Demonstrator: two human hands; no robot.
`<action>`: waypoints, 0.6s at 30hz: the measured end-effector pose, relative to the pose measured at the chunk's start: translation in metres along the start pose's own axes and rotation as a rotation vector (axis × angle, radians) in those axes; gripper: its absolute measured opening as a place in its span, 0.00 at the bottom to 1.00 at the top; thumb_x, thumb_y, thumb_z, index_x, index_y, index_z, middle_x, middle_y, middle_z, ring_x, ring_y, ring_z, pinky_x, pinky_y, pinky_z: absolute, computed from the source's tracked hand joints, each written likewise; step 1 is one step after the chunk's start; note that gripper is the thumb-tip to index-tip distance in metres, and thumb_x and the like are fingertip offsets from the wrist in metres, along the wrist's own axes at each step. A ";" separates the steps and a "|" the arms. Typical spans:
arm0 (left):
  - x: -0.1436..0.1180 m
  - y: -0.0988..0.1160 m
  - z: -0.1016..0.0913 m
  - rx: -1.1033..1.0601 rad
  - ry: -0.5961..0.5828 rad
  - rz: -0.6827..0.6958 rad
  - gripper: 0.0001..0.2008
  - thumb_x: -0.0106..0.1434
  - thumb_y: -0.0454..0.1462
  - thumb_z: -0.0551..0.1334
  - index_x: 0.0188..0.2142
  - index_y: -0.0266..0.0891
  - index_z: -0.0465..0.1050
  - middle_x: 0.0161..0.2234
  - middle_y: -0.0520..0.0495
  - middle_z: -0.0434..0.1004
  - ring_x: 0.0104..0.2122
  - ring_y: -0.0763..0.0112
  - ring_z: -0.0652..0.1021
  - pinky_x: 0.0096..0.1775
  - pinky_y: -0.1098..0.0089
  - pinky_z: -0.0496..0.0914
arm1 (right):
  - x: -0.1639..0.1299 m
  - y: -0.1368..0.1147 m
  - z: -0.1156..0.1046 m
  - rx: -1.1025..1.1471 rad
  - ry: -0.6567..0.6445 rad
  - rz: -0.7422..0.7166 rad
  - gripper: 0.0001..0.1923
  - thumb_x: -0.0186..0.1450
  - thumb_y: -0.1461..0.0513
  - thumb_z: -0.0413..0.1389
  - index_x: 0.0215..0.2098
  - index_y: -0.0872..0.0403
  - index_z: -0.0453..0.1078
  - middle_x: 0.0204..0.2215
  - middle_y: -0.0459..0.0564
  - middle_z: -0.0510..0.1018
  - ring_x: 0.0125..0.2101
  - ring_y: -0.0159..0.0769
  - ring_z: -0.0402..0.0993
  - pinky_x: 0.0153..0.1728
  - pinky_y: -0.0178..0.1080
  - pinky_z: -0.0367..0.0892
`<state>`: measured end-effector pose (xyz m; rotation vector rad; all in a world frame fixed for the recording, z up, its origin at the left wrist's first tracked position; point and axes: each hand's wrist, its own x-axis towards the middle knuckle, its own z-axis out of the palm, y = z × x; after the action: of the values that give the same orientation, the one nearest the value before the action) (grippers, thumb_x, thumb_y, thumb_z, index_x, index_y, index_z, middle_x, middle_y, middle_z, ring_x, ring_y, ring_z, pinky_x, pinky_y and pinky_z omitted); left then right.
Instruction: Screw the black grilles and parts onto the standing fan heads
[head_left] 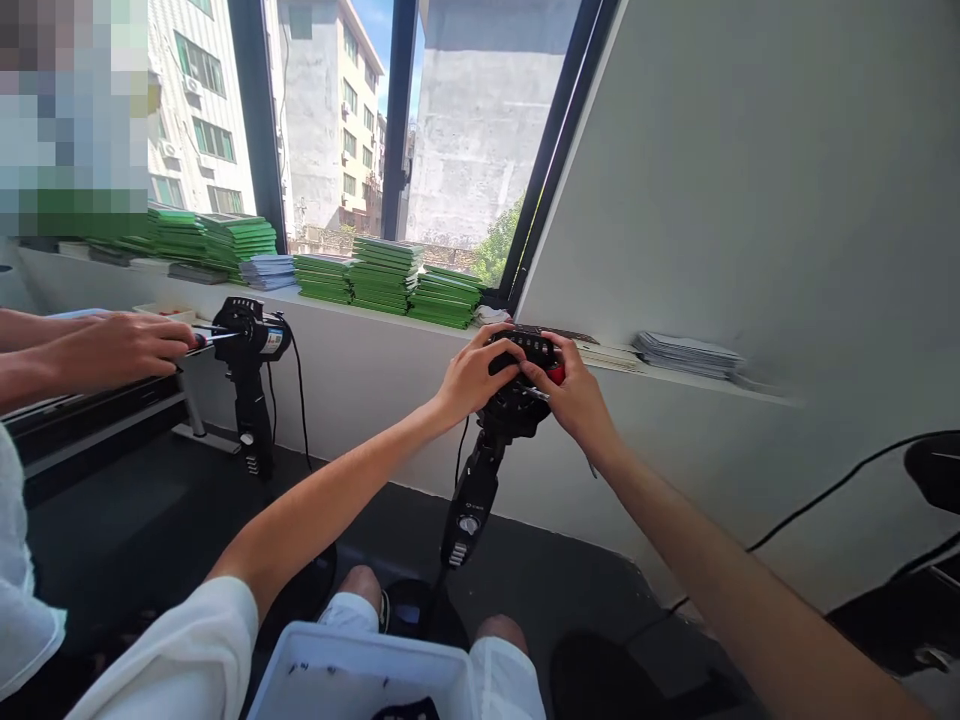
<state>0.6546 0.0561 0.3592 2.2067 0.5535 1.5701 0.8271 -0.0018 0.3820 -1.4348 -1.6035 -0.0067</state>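
Observation:
In front of me stands a black pedestal fan body [517, 408] without a grille or blades, its motor head facing me. My left hand [480, 372] is curled over the left side of that head, thumb and forefinger pressed at its front. On the right side, my right hand [574, 390] is closed round a red-handled tool [556, 374], mostly hidden by the fingers; a metal part shows below the thumb. Both thumbs meet near the middle of the head. A white plastic tub [375, 640] rests by my lap, with several small dark pieces and a black part inside.
On the left a co-worker's hand [142, 350] holds a screwdriver to a second fan body [251, 335]. Green stacked booklets [382, 275] and grey paper stacks [686, 355] lie along the window sill. A black cable [825, 490] runs at the right.

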 end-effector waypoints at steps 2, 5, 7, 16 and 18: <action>0.000 0.002 0.001 -0.011 0.020 -0.018 0.06 0.68 0.34 0.65 0.43 0.44 0.80 0.66 0.44 0.70 0.61 0.55 0.76 0.66 0.50 0.69 | -0.002 -0.005 -0.003 -0.028 0.010 -0.004 0.40 0.62 0.36 0.58 0.63 0.49 0.68 0.42 0.55 0.83 0.37 0.48 0.79 0.42 0.49 0.72; -0.002 0.002 0.002 -0.005 0.017 0.008 0.04 0.69 0.35 0.65 0.43 0.44 0.79 0.66 0.43 0.70 0.60 0.55 0.77 0.65 0.51 0.71 | -0.004 -0.020 -0.016 -0.049 0.098 -0.030 0.33 0.64 0.36 0.56 0.54 0.49 0.73 0.42 0.54 0.83 0.33 0.43 0.76 0.38 0.46 0.70; -0.003 0.001 0.002 0.013 0.016 0.034 0.05 0.71 0.37 0.63 0.44 0.44 0.78 0.66 0.43 0.70 0.60 0.56 0.77 0.64 0.52 0.71 | -0.003 -0.035 -0.031 0.028 0.216 -0.075 0.24 0.65 0.39 0.57 0.39 0.49 0.74 0.33 0.51 0.81 0.28 0.37 0.72 0.33 0.42 0.68; -0.005 -0.006 0.005 0.011 0.050 0.067 0.05 0.72 0.37 0.63 0.43 0.45 0.79 0.65 0.44 0.70 0.62 0.57 0.76 0.65 0.55 0.71 | 0.015 -0.111 -0.049 0.844 0.351 -0.318 0.21 0.54 0.54 0.59 0.14 0.48 0.51 0.12 0.39 0.48 0.12 0.25 0.43 0.13 0.38 0.43; -0.006 -0.007 0.005 0.014 0.055 0.067 0.06 0.72 0.38 0.63 0.45 0.46 0.79 0.66 0.44 0.70 0.62 0.57 0.76 0.65 0.55 0.71 | 0.014 -0.116 -0.039 0.900 0.313 -0.372 0.21 0.56 0.53 0.57 0.14 0.48 0.52 0.11 0.38 0.47 0.12 0.25 0.42 0.12 0.37 0.41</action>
<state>0.6569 0.0588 0.3496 2.2193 0.5128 1.6701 0.7635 -0.0492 0.4760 -0.4133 -1.3178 0.2334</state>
